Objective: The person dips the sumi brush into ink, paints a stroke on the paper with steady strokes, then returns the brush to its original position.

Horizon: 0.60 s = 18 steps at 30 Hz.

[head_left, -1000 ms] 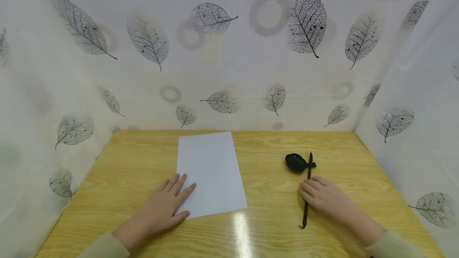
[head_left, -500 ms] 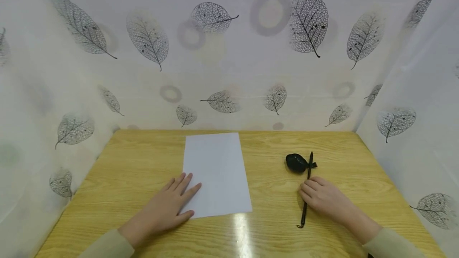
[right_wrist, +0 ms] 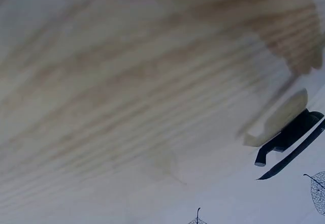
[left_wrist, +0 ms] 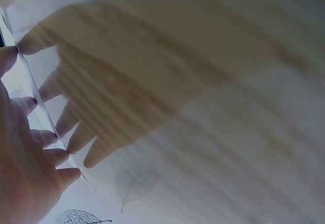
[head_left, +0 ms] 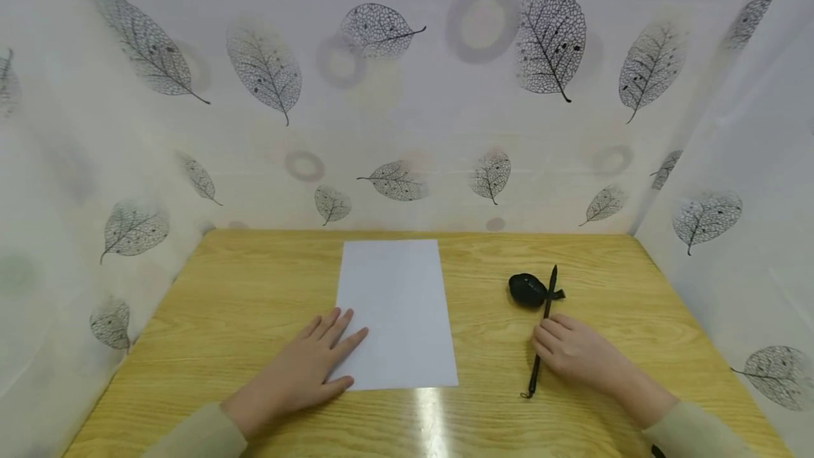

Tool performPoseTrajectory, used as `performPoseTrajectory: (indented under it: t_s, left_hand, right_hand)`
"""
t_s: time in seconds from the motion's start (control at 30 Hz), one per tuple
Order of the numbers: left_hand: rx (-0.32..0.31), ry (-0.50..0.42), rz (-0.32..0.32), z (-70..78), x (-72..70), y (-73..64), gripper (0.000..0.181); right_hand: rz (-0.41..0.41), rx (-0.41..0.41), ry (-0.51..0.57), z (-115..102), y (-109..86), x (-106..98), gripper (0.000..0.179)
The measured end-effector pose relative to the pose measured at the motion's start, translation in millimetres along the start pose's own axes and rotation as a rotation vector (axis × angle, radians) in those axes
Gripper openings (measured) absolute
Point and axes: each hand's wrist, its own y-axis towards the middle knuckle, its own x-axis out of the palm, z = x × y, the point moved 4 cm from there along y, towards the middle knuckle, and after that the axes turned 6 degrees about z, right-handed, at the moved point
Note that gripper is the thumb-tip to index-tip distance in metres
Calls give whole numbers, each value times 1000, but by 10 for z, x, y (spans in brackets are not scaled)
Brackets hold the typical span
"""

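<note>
A white sheet of paper [head_left: 400, 316] lies on the table in the head view. My left hand [head_left: 305, 370] rests on its lower left part, fingers spread and straight. In the left wrist view the left hand's fingers [left_wrist: 56, 156] show along the paper's edge. On the right, my right hand [head_left: 575, 352] pinches a slim black writing brush [head_left: 550, 292] by its middle, with its pointed tip away from me and a small cord loop at the near end. Just left of the tip sits a shiny black ink dish [head_left: 526, 290]; the brush overlaps its narrow handle.
The wood-grain table [head_left: 254, 274] is glossy and throws back a bright streak of light near its front. A pale curtain [head_left: 413, 112] printed with dark leaves stands behind the table and along both sides.
The paper has slid right under my left hand and now lies straighter. The brush has turned slightly in my right hand, its loop end shifting left. The ink dish stays put.
</note>
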Motion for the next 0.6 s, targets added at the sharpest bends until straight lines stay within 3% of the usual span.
performPoseTrajectory:
  t_s: [0.6]
  left_hand:
    - [63, 25, -4, 107, 37, 143, 72]
  right_hand:
    - [101, -18, -102, 212, 140, -184, 58]
